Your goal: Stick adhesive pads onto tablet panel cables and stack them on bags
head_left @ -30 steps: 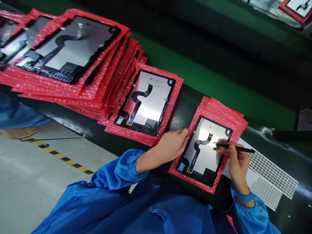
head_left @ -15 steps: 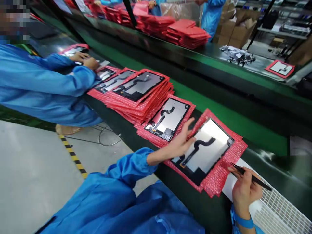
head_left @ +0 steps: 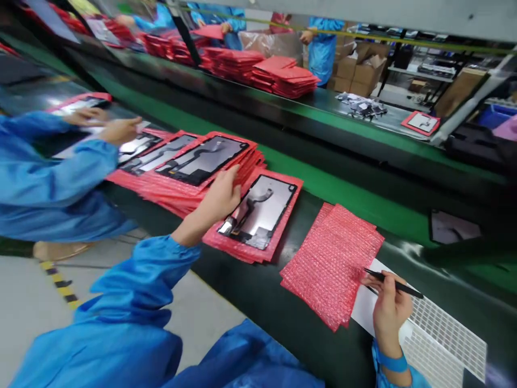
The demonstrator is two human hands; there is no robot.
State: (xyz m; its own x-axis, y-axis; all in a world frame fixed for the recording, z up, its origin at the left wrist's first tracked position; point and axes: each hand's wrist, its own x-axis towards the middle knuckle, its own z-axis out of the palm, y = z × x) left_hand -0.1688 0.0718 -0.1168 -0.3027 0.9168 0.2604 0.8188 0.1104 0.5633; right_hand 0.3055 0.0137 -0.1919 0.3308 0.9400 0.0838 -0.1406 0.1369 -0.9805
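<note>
My left hand (head_left: 223, 195) is at the left edge of a tablet screen (head_left: 269, 215) on a red bubble-wrap bag (head_left: 288, 207). The fingers look closed on the bag's edge, though their tips are partly hidden. A curved ribbon cable lies on the screen's silvery back. This bag tops a small stack beside a taller one. In my right hand (head_left: 391, 310) is a pair of black tweezers (head_left: 398, 285), pinched between thumb and fingers. Its tip points left, over the edge of plain red bubble-wrap bags (head_left: 333, 264).
White grid sheets (head_left: 444, 328) lie under and beyond my right hand. More screens (head_left: 205, 159) top the taller red stack, left. A co-worker's hands (head_left: 117, 129) are further left. Across the green belt (head_left: 323, 202) stand red piles (head_left: 283, 75); a dark panel (head_left: 454, 226) lies right.
My left hand has moved left from the right-hand bags to the small stack. The screen there has gone from those bags, leaving red wrap showing. My right hand still holds the tweezers.
</note>
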